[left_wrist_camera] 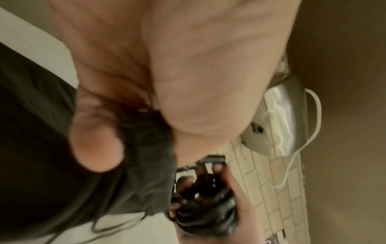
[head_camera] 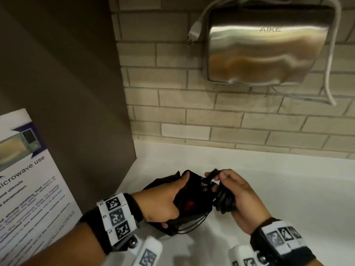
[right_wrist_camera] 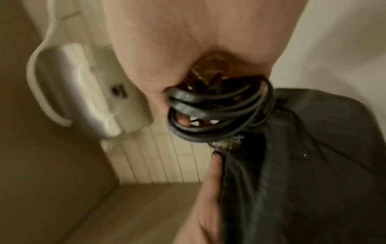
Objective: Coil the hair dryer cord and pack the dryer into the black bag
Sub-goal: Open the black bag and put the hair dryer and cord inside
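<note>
A black drawstring bag (head_camera: 184, 217) lies on the white counter (head_camera: 288, 189), its mouth facing right. My left hand (head_camera: 169, 200) grips the bag's rim and holds the mouth apart; black fabric (left_wrist_camera: 52, 148) fills the left wrist view. Something dark with a red spot (head_camera: 190, 204) shows inside the bag, probably the dryer body. My right hand (head_camera: 230, 191) holds the coiled black cord (head_camera: 222, 200) bundled at the bag's opening. The loops of the cord (right_wrist_camera: 217, 112) show plainly in the right wrist view, next to the bag (right_wrist_camera: 313, 165).
A steel hand dryer (head_camera: 265, 48) with a white cord and loose plug (head_camera: 194, 33) hangs on the tiled wall. A brown panel (head_camera: 67, 93) stands at the left, with a paper microwave notice (head_camera: 25, 179) leaning on it.
</note>
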A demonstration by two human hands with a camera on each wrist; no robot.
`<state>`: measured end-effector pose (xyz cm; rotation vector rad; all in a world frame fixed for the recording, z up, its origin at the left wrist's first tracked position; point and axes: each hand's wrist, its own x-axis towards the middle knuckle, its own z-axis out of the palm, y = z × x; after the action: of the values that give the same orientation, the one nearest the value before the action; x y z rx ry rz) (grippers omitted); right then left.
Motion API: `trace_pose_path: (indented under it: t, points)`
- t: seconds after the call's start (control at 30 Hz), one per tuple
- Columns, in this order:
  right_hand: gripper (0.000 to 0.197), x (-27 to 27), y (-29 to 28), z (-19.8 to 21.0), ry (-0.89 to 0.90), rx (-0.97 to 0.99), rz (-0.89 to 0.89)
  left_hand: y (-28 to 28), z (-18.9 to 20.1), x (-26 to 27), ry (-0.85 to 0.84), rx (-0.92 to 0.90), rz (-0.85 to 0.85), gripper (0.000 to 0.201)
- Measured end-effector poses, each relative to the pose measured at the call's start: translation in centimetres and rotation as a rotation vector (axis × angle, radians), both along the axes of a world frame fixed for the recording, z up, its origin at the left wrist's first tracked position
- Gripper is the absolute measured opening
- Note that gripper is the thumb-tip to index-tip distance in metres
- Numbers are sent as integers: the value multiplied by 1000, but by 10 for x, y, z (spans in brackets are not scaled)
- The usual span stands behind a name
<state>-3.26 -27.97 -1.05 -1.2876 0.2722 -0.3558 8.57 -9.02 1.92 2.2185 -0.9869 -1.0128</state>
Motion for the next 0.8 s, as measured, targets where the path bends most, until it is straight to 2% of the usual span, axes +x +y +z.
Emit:
trace_pose_path:
  t: [0.1, 0.2, 0.27, 0.4, 0.53, 0.57, 0.63, 0.73, 0.8]
  points:
    - [17, 2, 18, 7, 84, -412, 31, -10, -8, -10, 9, -91, 27, 112]
    - [18, 1, 24, 20, 174, -680, 90, -12, -14, -14, -121, -88, 44, 115]
    - [16, 0, 21, 35, 303, -854, 151, -11, -17, -16, -215, -70, 35, 116]
    - [26, -11, 10, 62, 530, -1229, 254, -11, -4, -36, -306, -53, -28, 112]
    - [33, -32, -16, 60, 842, -1594, 282, -14, 2, -57, -340, 49, -47, 105]
    - [34, -35, -21, 54, 923, -1637, 305, -15, 1, -60, -336, 72, -56, 106]
    - [34, -37, -25, 43, 1006, -1594, 349, -19, -2, -64, -335, 108, -83, 106]
    - [30, -27, -14, 32, 970, -1314, 464, -28, -7, -73, -327, 143, -144, 106]
    - [19, -15, -6, 24, 922, -1186, 513, -34, -8, -80, -340, 160, -186, 107]
